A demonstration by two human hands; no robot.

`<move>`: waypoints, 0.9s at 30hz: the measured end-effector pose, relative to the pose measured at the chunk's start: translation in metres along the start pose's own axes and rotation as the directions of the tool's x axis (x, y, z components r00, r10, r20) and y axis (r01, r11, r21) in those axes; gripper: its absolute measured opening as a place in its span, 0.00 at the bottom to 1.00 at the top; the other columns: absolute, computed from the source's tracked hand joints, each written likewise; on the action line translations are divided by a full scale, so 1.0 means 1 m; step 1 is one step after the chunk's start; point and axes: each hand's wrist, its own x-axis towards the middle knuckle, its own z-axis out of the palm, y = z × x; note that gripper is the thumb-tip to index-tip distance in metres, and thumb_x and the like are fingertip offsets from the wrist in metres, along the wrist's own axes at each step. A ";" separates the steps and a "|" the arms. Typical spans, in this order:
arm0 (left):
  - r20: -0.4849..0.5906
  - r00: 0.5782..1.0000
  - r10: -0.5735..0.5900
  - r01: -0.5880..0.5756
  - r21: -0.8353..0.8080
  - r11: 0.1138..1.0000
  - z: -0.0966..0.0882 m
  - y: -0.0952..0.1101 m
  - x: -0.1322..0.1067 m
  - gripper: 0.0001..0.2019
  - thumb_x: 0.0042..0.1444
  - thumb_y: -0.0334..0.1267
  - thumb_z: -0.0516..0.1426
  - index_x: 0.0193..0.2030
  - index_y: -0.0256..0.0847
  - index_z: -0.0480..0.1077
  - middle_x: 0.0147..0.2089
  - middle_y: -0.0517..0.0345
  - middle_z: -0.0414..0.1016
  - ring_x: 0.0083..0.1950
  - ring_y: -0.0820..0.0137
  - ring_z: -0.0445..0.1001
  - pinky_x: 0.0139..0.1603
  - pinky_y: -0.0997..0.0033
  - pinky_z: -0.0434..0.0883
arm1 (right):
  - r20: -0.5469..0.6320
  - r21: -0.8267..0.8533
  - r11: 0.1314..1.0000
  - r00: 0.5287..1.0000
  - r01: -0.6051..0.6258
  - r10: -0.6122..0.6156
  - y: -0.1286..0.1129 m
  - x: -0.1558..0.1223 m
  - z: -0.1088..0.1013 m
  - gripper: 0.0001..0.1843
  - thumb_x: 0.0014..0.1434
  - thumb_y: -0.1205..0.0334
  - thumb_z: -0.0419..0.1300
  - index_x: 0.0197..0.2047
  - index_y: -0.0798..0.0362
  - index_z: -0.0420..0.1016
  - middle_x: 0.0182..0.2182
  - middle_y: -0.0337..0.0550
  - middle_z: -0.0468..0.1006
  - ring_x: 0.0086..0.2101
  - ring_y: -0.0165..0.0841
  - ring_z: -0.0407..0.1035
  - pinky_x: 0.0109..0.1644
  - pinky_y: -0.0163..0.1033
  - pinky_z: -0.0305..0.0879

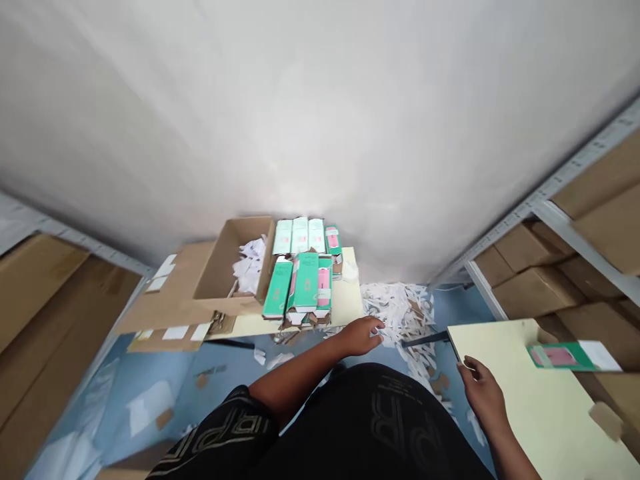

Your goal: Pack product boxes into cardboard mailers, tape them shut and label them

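My left hand (360, 335) hovers in front of the far cream tabletop (347, 303), its fingers apart and holding nothing. Nearest to it are several green and pink product boxes (306, 283), stacked at the right of that table. Some of their ends look torn. My right hand (483, 393) is at the left edge of the cream table on the right (520, 413). Its fingers are loosely bent, with a gap beside the thumb and nothing visible between them. Further right on this table lies one green box (560, 355) with a white flap sticking out.
An open cardboard carton (213, 283) with white paper pieces (250, 263) stands left of the boxes. Paper scraps (400, 310) litter the blue floor. Shelving with brown cartons (540, 293) rises on the right, and more cartons (55, 300) stand left. A grey wall (320, 120) closes the back.
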 end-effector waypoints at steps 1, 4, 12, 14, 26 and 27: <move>-0.037 0.999 -0.009 0.009 -0.008 1.000 0.001 0.000 -0.004 0.19 0.59 0.42 0.60 0.56 0.41 0.75 0.54 0.48 0.79 0.49 0.61 0.80 0.54 0.63 0.74 | 0.035 -0.002 1.000 0.999 0.024 -0.024 -0.006 0.012 0.002 0.37 0.52 0.32 0.57 0.52 0.54 0.77 0.52 0.57 0.81 0.51 0.52 0.77 0.58 0.52 0.70; -0.140 0.988 -0.068 0.067 -0.013 0.998 0.005 0.000 -0.017 0.18 0.59 0.41 0.60 0.55 0.40 0.75 0.53 0.47 0.79 0.48 0.62 0.80 0.54 0.63 0.74 | 0.132 0.007 0.994 0.985 0.108 -0.108 -0.026 0.046 0.010 0.38 0.51 0.32 0.58 0.51 0.54 0.78 0.51 0.57 0.82 0.52 0.53 0.77 0.59 0.52 0.69; -0.371 0.889 -0.266 0.228 -0.145 0.963 0.012 0.023 -0.070 0.16 0.60 0.42 0.61 0.53 0.41 0.77 0.50 0.50 0.81 0.45 0.64 0.80 0.50 0.66 0.75 | 0.364 0.037 0.969 0.900 0.242 -0.239 -0.066 0.096 0.043 0.35 0.52 0.33 0.59 0.51 0.52 0.80 0.54 0.55 0.82 0.55 0.54 0.74 0.61 0.53 0.67; -0.455 0.853 -0.254 0.191 -0.180 0.965 0.001 0.032 -0.088 0.15 0.63 0.45 0.60 0.52 0.41 0.77 0.49 0.49 0.81 0.44 0.65 0.80 0.47 0.67 0.75 | 0.396 0.023 0.961 0.880 0.277 -0.263 -0.079 0.097 0.054 0.33 0.53 0.34 0.59 0.49 0.51 0.81 0.52 0.54 0.83 0.53 0.54 0.75 0.59 0.54 0.68; -0.847 0.304 -0.437 0.708 -0.106 0.698 -0.159 -0.105 -0.296 0.15 0.64 0.39 0.57 0.55 0.40 0.73 0.51 0.49 0.80 0.51 0.62 0.77 0.55 0.64 0.73 | 0.360 0.172 0.861 0.783 0.479 -0.507 -0.231 0.009 0.110 0.28 0.56 0.38 0.61 0.48 0.50 0.82 0.50 0.50 0.84 0.54 0.53 0.74 0.63 0.54 0.66; -0.825 0.322 -0.464 0.781 -0.045 0.622 -0.173 -0.127 -0.312 0.17 0.63 0.39 0.57 0.58 0.39 0.72 0.55 0.46 0.78 0.55 0.59 0.76 0.58 0.62 0.71 | 0.328 0.161 0.861 0.797 0.482 -0.507 -0.244 -0.001 0.113 0.27 0.56 0.39 0.61 0.49 0.50 0.83 0.51 0.49 0.84 0.54 0.53 0.75 0.63 0.55 0.66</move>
